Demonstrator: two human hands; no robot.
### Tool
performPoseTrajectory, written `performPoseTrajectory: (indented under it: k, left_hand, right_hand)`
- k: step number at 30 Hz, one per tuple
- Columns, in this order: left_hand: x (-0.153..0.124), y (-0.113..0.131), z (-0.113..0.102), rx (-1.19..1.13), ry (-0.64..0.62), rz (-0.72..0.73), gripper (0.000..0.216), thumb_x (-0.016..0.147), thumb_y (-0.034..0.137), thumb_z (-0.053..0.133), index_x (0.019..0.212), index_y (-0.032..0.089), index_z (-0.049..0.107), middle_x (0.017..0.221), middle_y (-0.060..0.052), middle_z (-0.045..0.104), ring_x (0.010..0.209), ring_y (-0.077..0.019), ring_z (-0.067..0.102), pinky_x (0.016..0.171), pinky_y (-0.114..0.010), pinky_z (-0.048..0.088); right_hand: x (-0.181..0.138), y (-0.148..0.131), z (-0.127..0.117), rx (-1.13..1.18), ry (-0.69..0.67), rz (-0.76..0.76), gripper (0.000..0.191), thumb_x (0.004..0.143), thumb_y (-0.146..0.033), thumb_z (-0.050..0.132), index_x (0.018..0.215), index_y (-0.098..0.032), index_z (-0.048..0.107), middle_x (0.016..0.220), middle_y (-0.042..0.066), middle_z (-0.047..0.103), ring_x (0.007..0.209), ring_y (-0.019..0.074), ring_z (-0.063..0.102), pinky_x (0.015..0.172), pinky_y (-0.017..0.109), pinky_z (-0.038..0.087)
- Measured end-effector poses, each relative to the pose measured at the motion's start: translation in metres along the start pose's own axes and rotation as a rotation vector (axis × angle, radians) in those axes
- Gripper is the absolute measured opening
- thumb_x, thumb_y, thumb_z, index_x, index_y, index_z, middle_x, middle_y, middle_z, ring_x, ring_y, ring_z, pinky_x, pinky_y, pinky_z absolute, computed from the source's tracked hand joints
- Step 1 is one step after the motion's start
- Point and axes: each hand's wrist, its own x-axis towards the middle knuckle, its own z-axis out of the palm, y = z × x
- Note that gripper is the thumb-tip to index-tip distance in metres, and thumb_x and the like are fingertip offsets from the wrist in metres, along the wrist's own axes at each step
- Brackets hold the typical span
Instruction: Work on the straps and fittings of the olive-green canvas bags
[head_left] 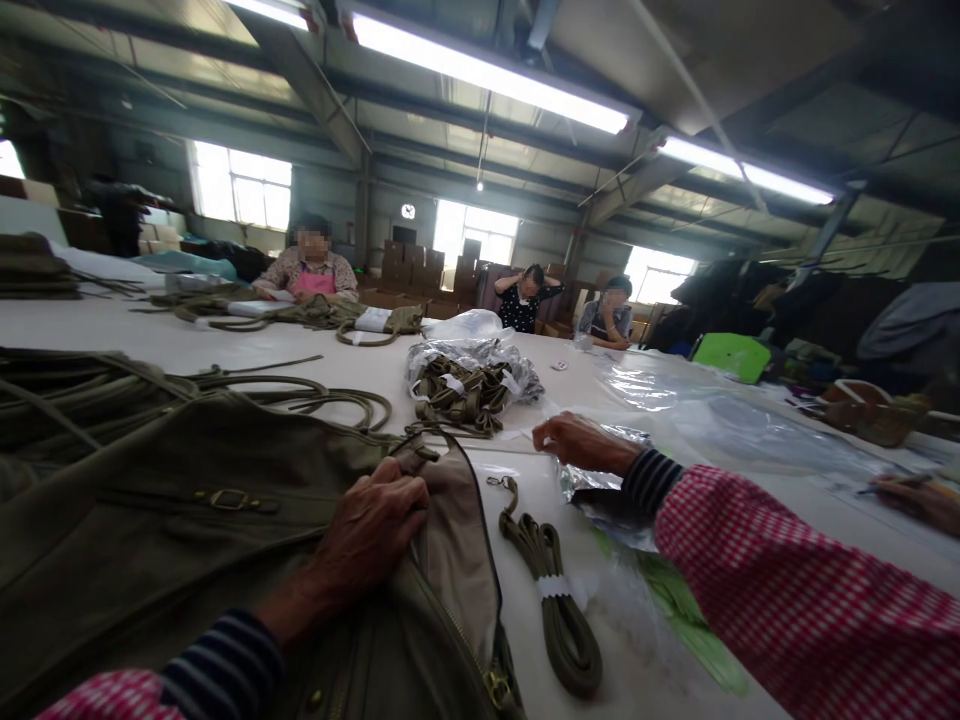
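The left hand (371, 530) is on the olive bag (247, 450), at near left, with fingers bent together and clamped on the edge of its opening. The right hand (585, 442) is at the silver plastic (592, 482); whether its curled fingers pinch, I cannot tell. Between lies a strap (576, 645) in a white band (553, 586); farther, a small label (559, 366) is too tiny for reading

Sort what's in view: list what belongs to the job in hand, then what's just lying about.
Likely part of the job:
olive bag, gripped by the left hand
shiny plastic, at the right hand
banded strap, beside the bag

Apparently just lying about:
cardboard boxes, at the back
green panel, far side
basket, far right
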Motion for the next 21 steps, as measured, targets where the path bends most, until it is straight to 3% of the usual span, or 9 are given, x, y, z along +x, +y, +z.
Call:
performPoseTrajectory:
  k: [9, 16, 21]
  left_hand:
    - [0.000, -0.001, 0.000, -0.020, -0.031, -0.004, 0.010, 0.091, 0.017, 0.056, 0.083, 0.022, 0.061, 0.086, -0.002, 0.063, 0.099, -0.0239, 0.054, 0.079, -0.034, 0.037]
    - [0.000, -0.001, 0.000, -0.027, -0.023, -0.005, 0.011, 0.091, 0.018, 0.057, 0.083, 0.022, 0.061, 0.086, -0.001, 0.063, 0.098, -0.0236, 0.053, 0.080, -0.034, 0.036]
    - [0.000, -0.004, 0.003, -0.017, -0.016, 0.002, 0.011, 0.091, 0.018, 0.057, 0.082, 0.022, 0.061, 0.085, -0.001, 0.062, 0.094, -0.0224, 0.054, 0.078, -0.033, 0.035]
  right_hand:
    - [0.035, 0.043, 0.025, 0.157, -0.049, 0.037, 0.015, 0.084, -0.015, 0.061, 0.085, -0.016, 0.076, 0.061, 0.002, 0.068, 0.062, 0.0142, 0.063, 0.063, 0.021, 0.041]
    - [0.042, 0.047, 0.040, 0.284, -0.118, -0.030, 0.019, 0.081, -0.018, 0.058, 0.087, -0.015, 0.076, 0.063, 0.002, 0.070, 0.056, 0.0127, 0.061, 0.056, 0.020, 0.041]
    - [0.045, 0.043, 0.049, 0.291, -0.158, -0.085, 0.017, 0.073, -0.016, 0.064, 0.083, -0.017, 0.078, 0.077, 0.003, 0.075, 0.071, 0.0163, 0.066, 0.064, 0.022, 0.042]
